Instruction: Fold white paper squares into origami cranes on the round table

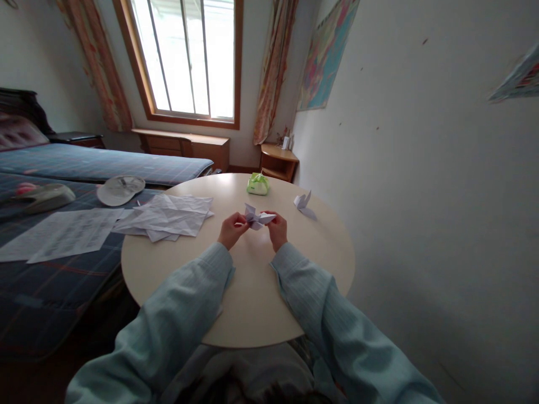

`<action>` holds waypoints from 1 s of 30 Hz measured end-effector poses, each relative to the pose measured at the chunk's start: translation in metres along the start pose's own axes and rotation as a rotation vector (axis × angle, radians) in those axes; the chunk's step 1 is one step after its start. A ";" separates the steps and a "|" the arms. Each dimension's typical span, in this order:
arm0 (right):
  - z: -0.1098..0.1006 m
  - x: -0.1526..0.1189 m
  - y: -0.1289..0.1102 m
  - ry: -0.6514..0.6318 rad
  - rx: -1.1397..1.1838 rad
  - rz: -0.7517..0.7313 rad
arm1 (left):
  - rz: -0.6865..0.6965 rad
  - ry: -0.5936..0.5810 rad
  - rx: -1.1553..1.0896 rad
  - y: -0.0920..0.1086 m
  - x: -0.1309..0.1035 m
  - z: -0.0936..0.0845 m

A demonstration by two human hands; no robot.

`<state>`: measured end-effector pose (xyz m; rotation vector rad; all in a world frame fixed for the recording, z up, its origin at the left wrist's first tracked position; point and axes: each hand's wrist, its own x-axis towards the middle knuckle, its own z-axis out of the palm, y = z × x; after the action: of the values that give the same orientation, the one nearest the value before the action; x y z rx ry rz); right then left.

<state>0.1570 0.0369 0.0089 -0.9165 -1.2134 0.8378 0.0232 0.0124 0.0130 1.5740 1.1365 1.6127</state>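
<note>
A small folded white paper figure (257,219) with several pointed flaps is held above the round table between both hands. My left hand (231,230) pinches its left side with closed fingers. On the other side, my right hand (278,230) grips the right flap between thumb and fingers. Another folded paper figure (305,205) stands on the table to the right of my hands. Behind my hands sits a green and white tissue packet (257,184).
Crumpled paper sheets (181,216) lie on the left of the round table (168,269). Printed sheets (67,230) and a pale cap (120,189) rest on the bed to the left. A white wall (421,213) rises close on the right.
</note>
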 end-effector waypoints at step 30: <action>0.003 -0.021 -0.025 -0.209 -0.106 -0.269 | 0.071 0.297 0.383 0.003 0.001 -0.007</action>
<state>0.1515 0.0081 0.0236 -0.7410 -1.5377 0.6688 0.0164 0.0106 0.0168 1.6569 1.6434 1.7976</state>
